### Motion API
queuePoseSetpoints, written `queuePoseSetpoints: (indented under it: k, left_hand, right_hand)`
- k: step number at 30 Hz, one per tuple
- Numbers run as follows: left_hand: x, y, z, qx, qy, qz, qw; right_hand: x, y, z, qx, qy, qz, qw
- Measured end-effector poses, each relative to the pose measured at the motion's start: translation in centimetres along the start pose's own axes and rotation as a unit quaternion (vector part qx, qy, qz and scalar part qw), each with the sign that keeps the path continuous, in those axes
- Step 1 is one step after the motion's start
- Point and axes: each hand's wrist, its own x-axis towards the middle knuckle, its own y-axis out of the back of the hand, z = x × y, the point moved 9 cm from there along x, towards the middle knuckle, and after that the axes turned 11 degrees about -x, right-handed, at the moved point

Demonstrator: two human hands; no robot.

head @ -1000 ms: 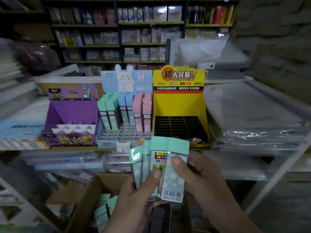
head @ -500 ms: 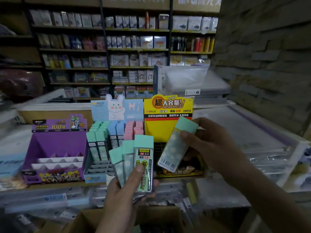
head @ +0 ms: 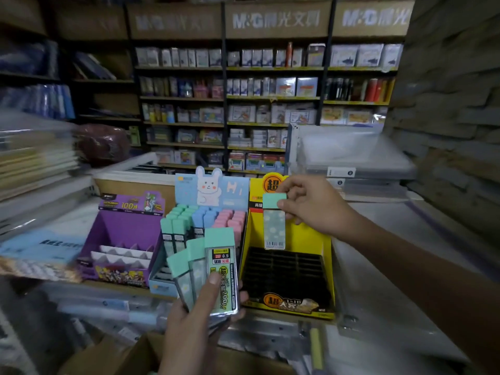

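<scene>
My left hand (head: 194, 318) grips a fan of three mint-green pencil-lead cases (head: 213, 269), thumb across the front one's label. My right hand (head: 311, 204) pinches a single mint-green lead case (head: 273, 226) by its cap; it hangs upright above the black slotted grid of the yellow display box (head: 308, 239), whose slots hold nothing. Left of it stands the blue rabbit display box (head: 211, 190) with rows of green, blue and pink cases (head: 200, 217).
A purple display box (head: 121, 234) stands at the left on the same shelf. A brown carton (head: 121, 355) sits below my hands. Wrapped plastic packs (head: 378, 266) lie to the right; stocked shelves (head: 270, 104) fill the back wall.
My right hand took one case off the fan and carried it up and right over the yellow box, turning it upright. The left hand rose with the remaining cases.
</scene>
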Motion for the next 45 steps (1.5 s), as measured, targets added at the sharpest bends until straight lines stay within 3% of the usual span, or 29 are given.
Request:
queuePoseSetpoints:
  k: [14,25,45]
  left_hand:
    - [-0.4,0.7,0.2,0.010,-0.004,0.012,1.000]
    - [-0.4,0.6,-0.7,-0.006,0.009,-0.007,1.000]
    - [-0.3,0.6,-1.7,-0.020,0.043,-0.021,0.999]
  right_hand:
    - [-0.4,-2.6,2.3,0.016,0.044,0.065,0.997]
    - [-0.8,-2.8,1.8,0.014,0.090,0.053,0.994]
    - [-1.0,-3.5,1.6,-0.115,0.103,0.046,0.987]
